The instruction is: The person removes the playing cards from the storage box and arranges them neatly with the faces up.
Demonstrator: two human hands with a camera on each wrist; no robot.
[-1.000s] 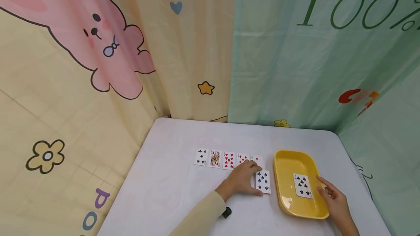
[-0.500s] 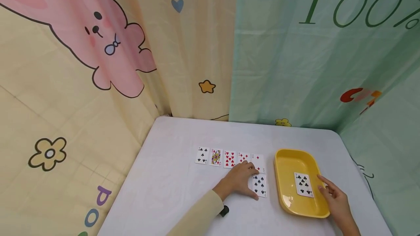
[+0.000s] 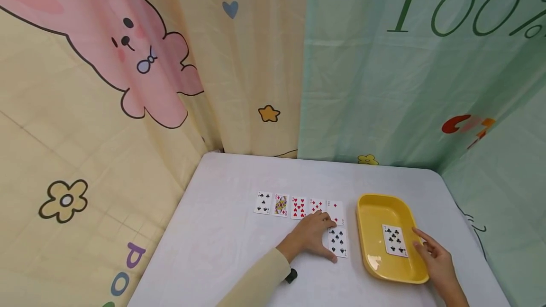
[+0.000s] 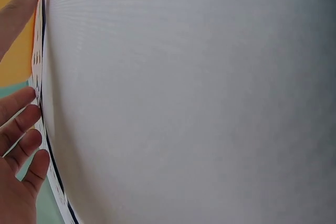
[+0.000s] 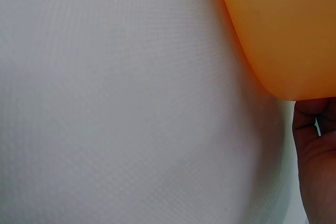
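A spade playing card [image 3: 338, 241] lies face up on the white table, right below a diamond card [image 3: 335, 212] at the right end of a row. My left hand [image 3: 313, 235] spans the spade card with spread, relaxed fingers, the thumb at its lower edge and the index finger at its upper edge. The left wrist view shows these fingers [image 4: 32, 139] close along the card edges. A yellow tray [image 3: 371, 269] stands to the right, with a club card [image 3: 395, 240] inside. My right hand [image 3: 439, 262] grips the tray's right rim, thumb over it.
Leftward along the row lie another diamond card [image 3: 316, 204], partly behind the left hand, a heart card [image 3: 298, 207], a face card [image 3: 280, 205] and a club card [image 3: 263, 203]. A small black object [image 3: 291, 275] shows beside the left sleeve. Printed curtains [image 3: 256, 60] hang behind the table.
My left hand has moved the spade card slightly left and toward me, below the end diamond card, which shows more fully. Over the last half second it stays there. The right hand stays on the tray.
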